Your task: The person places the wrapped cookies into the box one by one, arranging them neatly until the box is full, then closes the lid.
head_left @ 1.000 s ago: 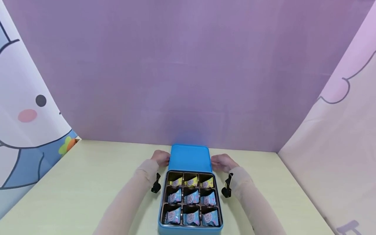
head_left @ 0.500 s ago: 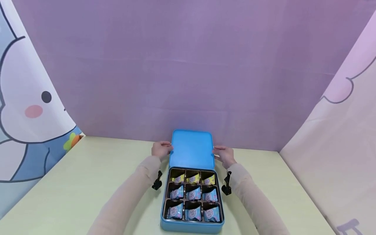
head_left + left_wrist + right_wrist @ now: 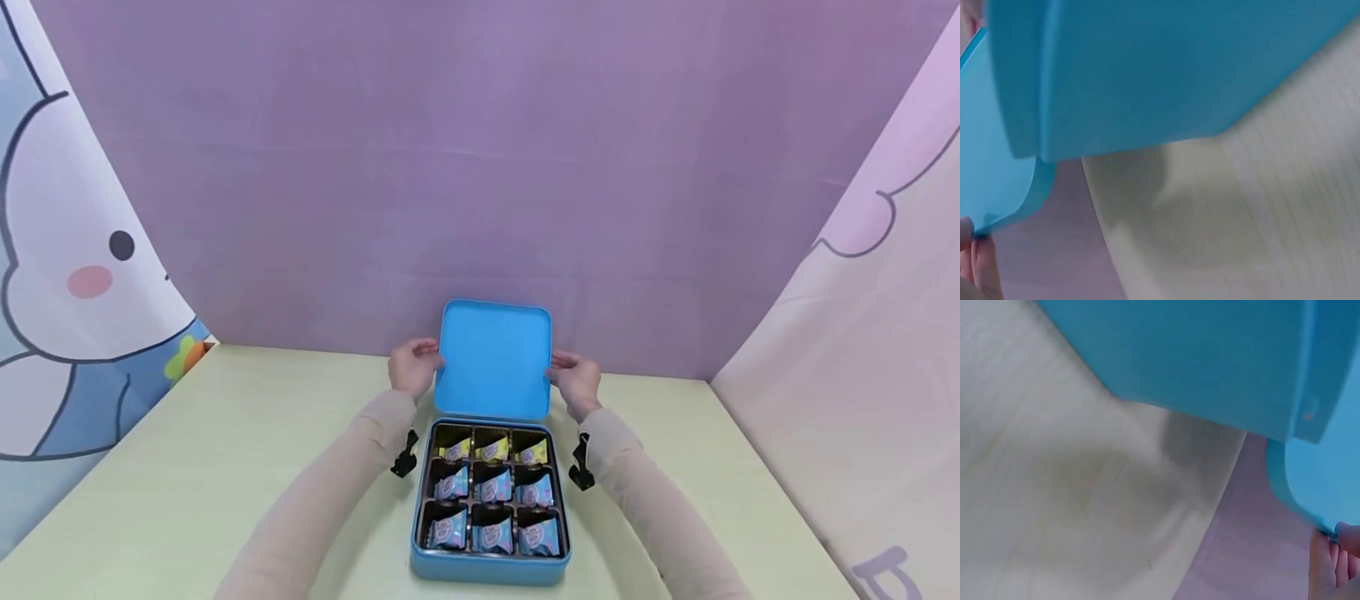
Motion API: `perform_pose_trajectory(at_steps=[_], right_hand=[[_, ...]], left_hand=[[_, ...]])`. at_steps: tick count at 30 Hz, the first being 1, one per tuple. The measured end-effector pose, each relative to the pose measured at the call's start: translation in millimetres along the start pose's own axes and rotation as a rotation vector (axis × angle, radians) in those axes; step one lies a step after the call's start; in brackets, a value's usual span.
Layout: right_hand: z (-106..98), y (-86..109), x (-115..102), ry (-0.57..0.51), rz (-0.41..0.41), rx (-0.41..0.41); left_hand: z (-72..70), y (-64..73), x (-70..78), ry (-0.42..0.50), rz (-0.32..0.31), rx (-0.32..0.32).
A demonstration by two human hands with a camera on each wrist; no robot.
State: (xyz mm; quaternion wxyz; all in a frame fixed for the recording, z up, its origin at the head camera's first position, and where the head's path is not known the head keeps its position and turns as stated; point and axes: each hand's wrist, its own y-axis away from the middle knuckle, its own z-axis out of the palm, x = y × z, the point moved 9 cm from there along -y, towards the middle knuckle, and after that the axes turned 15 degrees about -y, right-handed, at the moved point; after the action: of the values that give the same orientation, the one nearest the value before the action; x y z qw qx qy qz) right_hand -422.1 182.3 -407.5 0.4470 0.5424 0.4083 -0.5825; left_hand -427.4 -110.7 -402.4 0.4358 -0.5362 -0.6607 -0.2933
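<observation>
A blue tin box [image 3: 491,570] stands on the table with its lid [image 3: 493,358] raised up behind it. My left hand [image 3: 413,365] pinches the lid's left edge, thumb on the inner face and fingers behind. On the opposite edge my right hand [image 3: 576,382] pinches the lid in the same way. Both wrist views show the thumb and fingers at the lid's rim [image 3: 1013,215]. Inside the box a dark divided tray [image 3: 471,504] holds small wrapped sweets, yellow packets [image 3: 492,451] in the far row and blue packets [image 3: 492,535] in the nearer rows.
The pale table [image 3: 225,467] extends to both sides of the box. A purple cloth wall [image 3: 480,167] rises right behind the lid. Printed cartoon curtains hang at the left [image 3: 82,333] and right [image 3: 862,375]. A black wrist camera [image 3: 404,457] hangs under the left sleeve.
The lid has swung upward from lying tilted far back to standing nearly upright. Both hands have risen with it, moving from beside its edges to pinching them.
</observation>
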Motion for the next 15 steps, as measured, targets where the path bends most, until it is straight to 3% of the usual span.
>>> perform_pose_trajectory(at_steps=[6, 15], right_hand=[[-2, 3.4, -13, 0.051, -0.092, 0.0], [-8, 12.0, -25, 0.038, -0.202, -0.014]], left_hand=[[-6.1, 8.4, 19.5, -0.004, 0.11, 0.066], [-11.1, 20.0, 34.8, 0.053, 0.208, 0.082]])
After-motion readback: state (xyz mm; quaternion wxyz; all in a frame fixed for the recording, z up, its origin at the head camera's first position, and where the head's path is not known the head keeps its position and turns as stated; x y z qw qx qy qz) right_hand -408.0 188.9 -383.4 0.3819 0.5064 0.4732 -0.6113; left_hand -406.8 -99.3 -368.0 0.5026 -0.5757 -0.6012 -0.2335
